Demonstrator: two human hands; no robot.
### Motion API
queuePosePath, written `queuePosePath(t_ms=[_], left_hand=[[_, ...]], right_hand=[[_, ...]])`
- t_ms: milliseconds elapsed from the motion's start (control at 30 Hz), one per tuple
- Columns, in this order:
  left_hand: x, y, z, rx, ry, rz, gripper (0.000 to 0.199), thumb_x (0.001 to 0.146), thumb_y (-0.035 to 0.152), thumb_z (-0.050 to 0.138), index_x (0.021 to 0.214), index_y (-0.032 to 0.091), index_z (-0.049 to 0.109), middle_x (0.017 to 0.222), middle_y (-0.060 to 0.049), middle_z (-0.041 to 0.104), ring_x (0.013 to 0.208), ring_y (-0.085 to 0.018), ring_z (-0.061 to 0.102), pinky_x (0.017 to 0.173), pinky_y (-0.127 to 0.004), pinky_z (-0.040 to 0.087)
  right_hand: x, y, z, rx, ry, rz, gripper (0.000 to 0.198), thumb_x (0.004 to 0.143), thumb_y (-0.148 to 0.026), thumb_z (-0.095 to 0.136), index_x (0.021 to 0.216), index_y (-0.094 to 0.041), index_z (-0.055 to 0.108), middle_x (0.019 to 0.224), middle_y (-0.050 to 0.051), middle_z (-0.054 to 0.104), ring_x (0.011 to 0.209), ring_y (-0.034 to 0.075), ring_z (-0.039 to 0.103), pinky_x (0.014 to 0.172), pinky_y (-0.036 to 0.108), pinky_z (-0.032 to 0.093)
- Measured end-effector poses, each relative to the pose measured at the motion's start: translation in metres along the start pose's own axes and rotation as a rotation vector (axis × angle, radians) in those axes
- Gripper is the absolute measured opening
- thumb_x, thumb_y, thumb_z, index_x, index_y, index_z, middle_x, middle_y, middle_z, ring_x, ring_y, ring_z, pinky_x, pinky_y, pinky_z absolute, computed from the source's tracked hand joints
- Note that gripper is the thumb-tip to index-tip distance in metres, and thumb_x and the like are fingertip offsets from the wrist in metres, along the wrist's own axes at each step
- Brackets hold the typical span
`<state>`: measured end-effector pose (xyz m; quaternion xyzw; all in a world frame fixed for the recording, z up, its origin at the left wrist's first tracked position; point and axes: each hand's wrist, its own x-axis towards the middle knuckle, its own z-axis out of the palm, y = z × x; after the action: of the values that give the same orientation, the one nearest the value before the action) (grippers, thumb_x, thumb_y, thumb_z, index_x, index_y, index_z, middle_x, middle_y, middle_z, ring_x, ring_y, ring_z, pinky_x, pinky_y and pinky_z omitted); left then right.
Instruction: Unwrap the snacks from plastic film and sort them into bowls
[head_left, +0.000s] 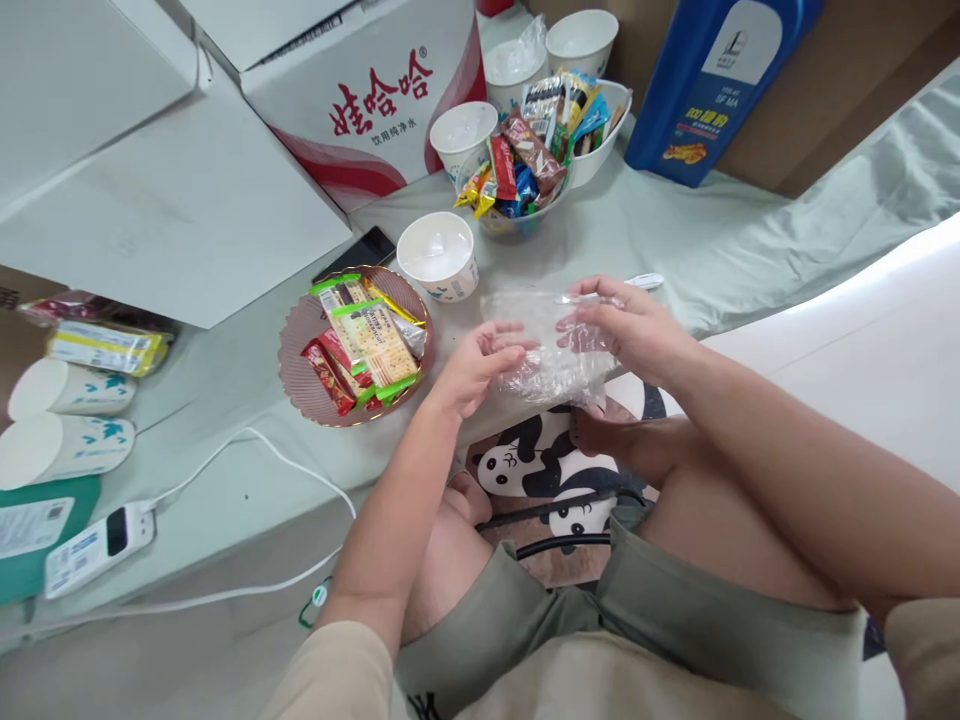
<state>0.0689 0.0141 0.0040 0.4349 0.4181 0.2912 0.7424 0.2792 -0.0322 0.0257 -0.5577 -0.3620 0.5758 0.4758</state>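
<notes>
A crinkled clear plastic bag (551,350) is held between my two hands at the table's front edge. My left hand (480,368) has its fingers and thumb closed on the bag's left side. My right hand (634,325) grips the right side, its fingertips partly seen through the film. Left of my left hand sits a pink ribbed plate (296,365) with packaged biscuits (375,345) and red-wrapped snacks (328,375). A white paper cup (439,262) stands just beyond the bag.
Behind are a clear bowl of wrapped snacks (517,185), more paper cups (581,45), a white carton (382,100) and a blue jug (712,90). A dark phone (360,250) lies behind the plate. At left, a white power strip (101,548) trails a cable (300,460).
</notes>
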Motion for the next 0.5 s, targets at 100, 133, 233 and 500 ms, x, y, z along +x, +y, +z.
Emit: queuePosePath(t_ms=[100, 133, 233, 500], left_hand=[[0.004, -0.005, 0.001, 0.027, 0.115, 0.041, 0.029, 0.068, 0.026, 0.081, 0.089, 0.018, 0.063, 0.073, 0.0, 0.068, 0.062, -0.011, 0.064, 0.057, -0.021, 0.049], [0.005, -0.005, 0.001, 0.019, 0.145, 0.062, 0.026, 0.07, 0.026, 0.079, 0.09, 0.02, 0.063, 0.071, 0.001, 0.067, 0.06, -0.011, 0.063, 0.056, -0.021, 0.048], [0.005, -0.002, 0.001, 0.073, 0.146, 0.086, 0.024, 0.077, 0.029, 0.075, 0.097, 0.024, 0.063, 0.06, 0.006, 0.059, 0.05, -0.01, 0.057, 0.049, -0.02, 0.045], [0.003, 0.005, -0.01, -0.045, 0.088, 0.054, 0.031, 0.073, 0.036, 0.079, 0.096, 0.027, 0.06, 0.052, 0.009, 0.051, 0.043, -0.011, 0.054, 0.043, -0.021, 0.046]], right_hand=[[0.004, 0.002, 0.0, 0.172, 0.064, 0.055, 0.032, 0.082, -0.046, 0.067, 0.104, -0.028, 0.054, 0.096, 0.004, 0.072, 0.089, 0.021, 0.071, 0.078, 0.037, 0.058], [0.005, 0.003, 0.001, 0.178, 0.059, 0.06, 0.034, 0.08, -0.046, 0.069, 0.104, -0.028, 0.054, 0.1, 0.005, 0.072, 0.093, 0.021, 0.07, 0.08, 0.037, 0.058], [0.005, 0.006, 0.005, 0.032, -0.023, 0.05, 0.03, 0.072, -0.037, 0.079, 0.092, -0.026, 0.059, 0.091, 0.005, 0.071, 0.087, 0.022, 0.068, 0.076, 0.037, 0.056], [0.002, 0.008, 0.01, -0.021, -0.083, -0.034, 0.023, 0.077, -0.035, 0.074, 0.088, -0.027, 0.056, 0.062, -0.004, 0.055, 0.052, 0.012, 0.048, 0.048, 0.027, 0.04]])
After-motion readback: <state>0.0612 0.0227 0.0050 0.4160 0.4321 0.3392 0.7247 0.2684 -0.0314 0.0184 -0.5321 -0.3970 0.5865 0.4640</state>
